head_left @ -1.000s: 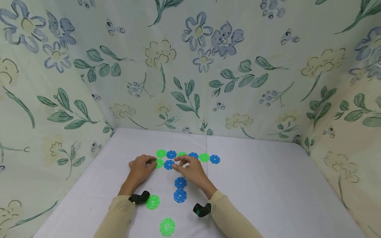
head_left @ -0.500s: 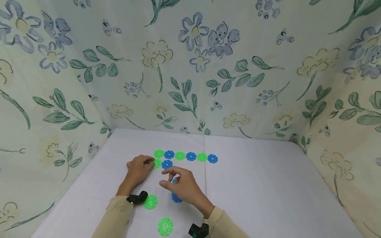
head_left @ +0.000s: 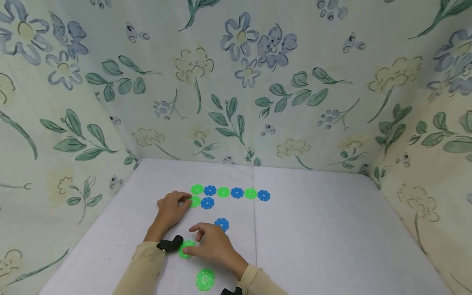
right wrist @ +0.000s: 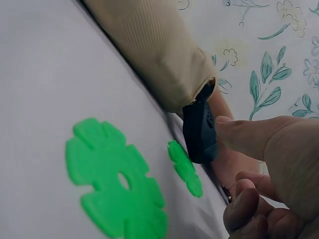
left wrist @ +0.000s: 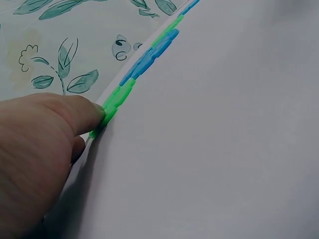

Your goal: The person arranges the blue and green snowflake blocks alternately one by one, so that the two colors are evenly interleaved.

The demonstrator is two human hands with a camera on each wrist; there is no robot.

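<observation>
My left hand [head_left: 172, 209] holds the edge of a green notched snowflake disc [head_left: 196, 201] between thumb and finger, flat on the cloth. In the left wrist view the thumb presses on this green disc [left wrist: 118, 99]. A blue snowflake disc [head_left: 207, 203] lies just right of it. With nothing in its grasp, my right hand [head_left: 214, 244] hovers over a green disc [head_left: 189, 243] beside the left wrist, fingers loosely bent and thumb apart. Nearest in the right wrist view is a green disc [right wrist: 99, 159]; a smaller-looking green disc [right wrist: 184, 169] lies beyond.
Behind the left hand runs a row of alternating green and blue discs [head_left: 237, 192]. One blue disc [head_left: 221, 223] shows above the right hand; another is mostly hidden. A green disc [head_left: 205, 280] lies nearest the front. White cloth [head_left: 313, 229] covers the table, backed by floral fabric [head_left: 236, 102].
My right hand has drawn back from the blue disc in the second row, moving toward the front and left, over the green disc. The left hand keeps its place.
</observation>
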